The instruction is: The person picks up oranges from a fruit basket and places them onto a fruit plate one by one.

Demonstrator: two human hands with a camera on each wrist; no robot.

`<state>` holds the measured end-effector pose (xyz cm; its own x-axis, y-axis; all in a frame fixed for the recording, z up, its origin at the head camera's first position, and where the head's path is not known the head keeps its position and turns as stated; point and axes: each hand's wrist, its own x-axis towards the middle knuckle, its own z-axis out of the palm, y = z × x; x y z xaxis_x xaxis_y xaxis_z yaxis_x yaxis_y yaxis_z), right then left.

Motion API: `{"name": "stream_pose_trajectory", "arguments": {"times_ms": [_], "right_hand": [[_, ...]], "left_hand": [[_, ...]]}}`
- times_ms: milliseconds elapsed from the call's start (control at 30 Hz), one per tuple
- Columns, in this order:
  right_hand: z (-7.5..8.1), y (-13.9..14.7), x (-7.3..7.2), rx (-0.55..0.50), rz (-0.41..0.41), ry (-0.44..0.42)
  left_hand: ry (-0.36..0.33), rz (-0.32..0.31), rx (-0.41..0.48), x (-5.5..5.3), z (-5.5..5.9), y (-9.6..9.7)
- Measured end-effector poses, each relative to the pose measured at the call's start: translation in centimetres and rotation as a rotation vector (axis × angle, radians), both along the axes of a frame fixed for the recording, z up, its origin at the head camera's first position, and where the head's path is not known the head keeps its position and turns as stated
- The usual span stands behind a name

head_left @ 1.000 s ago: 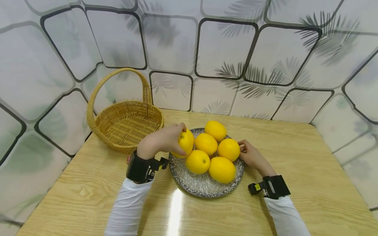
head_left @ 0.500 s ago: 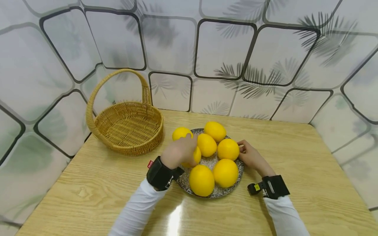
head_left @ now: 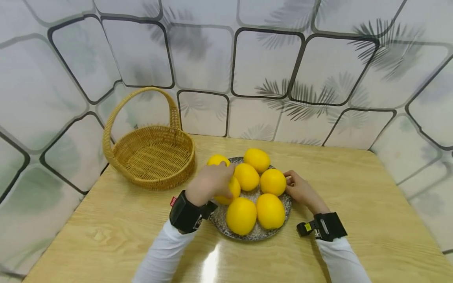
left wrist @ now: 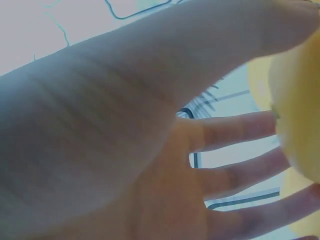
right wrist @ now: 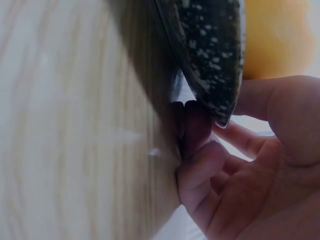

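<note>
Several yellow lemons (head_left: pixel 246 177) lie on a speckled grey plate (head_left: pixel 226 226). My left hand (head_left: pixel 209 182) reaches over the plate's left side and grips a lemon (head_left: pixel 234 188), partly hidden by the hand. In the left wrist view, thumb and spread fingers (left wrist: pixel 235 132) curve round that lemon (left wrist: pixel 300 115). Another lemon (head_left: pixel 218 159) sits just beyond the hand at the plate's left edge. At the plate's right side my right hand (head_left: pixel 301 189) holds the rim. The right wrist view has its fingers curled under the plate (right wrist: pixel 212 55) and its thumb above, beside a lemon (right wrist: pixel 277 37).
A wicker basket (head_left: pixel 191 157) with a tall arched handle stands at the back left of the wooden table (head_left: pixel 354 196). Patterned walls (head_left: pixel 265 59) close off the back and sides. Two lemons (head_left: pixel 241 216) lie along the plate's front.
My left hand has shifted right and nearer from the far-left lemon to the one it grips now. The front lemons have moved toward the plate's near edge. My right hand stays at the rim.
</note>
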<state>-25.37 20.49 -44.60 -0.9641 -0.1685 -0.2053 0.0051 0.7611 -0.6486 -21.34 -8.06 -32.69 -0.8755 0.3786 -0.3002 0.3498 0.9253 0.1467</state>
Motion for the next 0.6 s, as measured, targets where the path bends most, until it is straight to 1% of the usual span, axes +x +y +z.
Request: {"name": "stream_pose_trajectory", "arguments": {"times_ms": [100,200,267,333,367,467,533,600], "right_hand": [[-0.2,-0.1,0.2,-0.011,-0.001,-0.003],[-0.3,-0.1,0.3,-0.012,-0.012,0.001],[-0.2,-0.1,0.2,-0.011,-0.013,0.002],[-0.1,-0.1,0.0,-0.012,-0.005,0.001],[0.0,-0.1,0.0,-0.009,0.004,0.001],[0.6,-0.1,0.0,0.012,0.009,-0.005],[1.4,-0.1,0.5,0.050,0.005,0.031],[2.4,-0.4,1.1,0.095,-0.017,0.100]], "left_hand": [[-0.001,0.004,-0.001,0.3,0.2,0.1],[0.008,0.002,-0.002,0.3,0.3,0.2],[0.040,-0.001,0.007,0.2,0.3,0.3],[0.096,-0.004,0.005,0.0,0.2,0.4],[0.137,-0.007,0.002,-0.2,0.1,0.4],[0.256,-0.002,0.021,-0.8,-0.6,0.7],[0.309,0.018,0.050,-1.3,-1.4,1.0],[0.349,0.046,0.096,-1.6,-2.2,1.2]]}}
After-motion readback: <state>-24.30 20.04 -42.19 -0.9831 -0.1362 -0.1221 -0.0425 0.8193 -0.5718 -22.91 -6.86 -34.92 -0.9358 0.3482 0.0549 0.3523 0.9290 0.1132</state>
